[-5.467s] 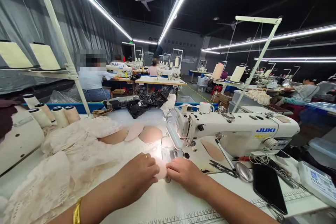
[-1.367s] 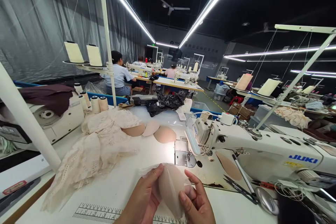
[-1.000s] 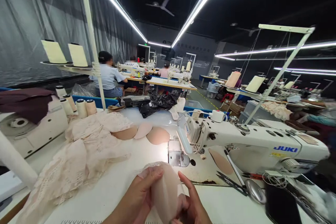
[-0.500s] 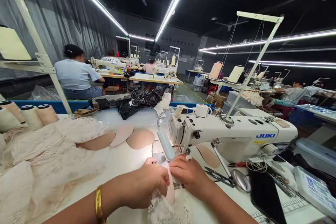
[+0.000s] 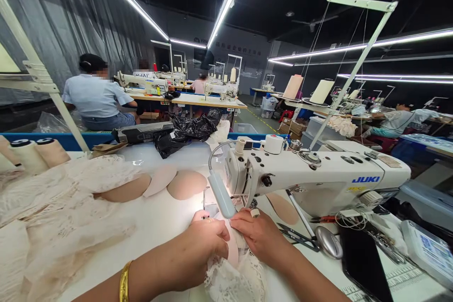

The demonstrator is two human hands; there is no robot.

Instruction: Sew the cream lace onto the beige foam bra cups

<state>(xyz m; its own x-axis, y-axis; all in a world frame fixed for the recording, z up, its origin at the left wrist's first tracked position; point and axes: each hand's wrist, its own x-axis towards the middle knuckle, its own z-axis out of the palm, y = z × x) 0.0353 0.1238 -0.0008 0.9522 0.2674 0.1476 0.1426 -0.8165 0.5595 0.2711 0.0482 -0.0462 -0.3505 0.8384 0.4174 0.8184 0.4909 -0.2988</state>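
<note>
My left hand (image 5: 198, 247) and my right hand (image 5: 260, 236) both grip a beige foam cup (image 5: 231, 250) with white lace (image 5: 230, 283) hanging from it. They hold it on the white table just in front of the needle area of the white JUKI sewing machine (image 5: 318, 179). The machine's lamp (image 5: 221, 193) shines onto my fingers. My left wrist wears a gold bangle (image 5: 123, 285) and one finger has a ring.
Several foam cups (image 5: 186, 184) and a heap of lace (image 5: 53, 212) lie to the left, with thread cones (image 5: 35, 153) behind. Scissors (image 5: 300, 236), a spoon-like tool (image 5: 327, 241) and a black phone (image 5: 364, 264) lie to the right. Other people sit at machines beyond.
I had the cup lifted near my body, turning it in both hands. Now both hands have brought it forward with the lace, down to the machine's needle area.
</note>
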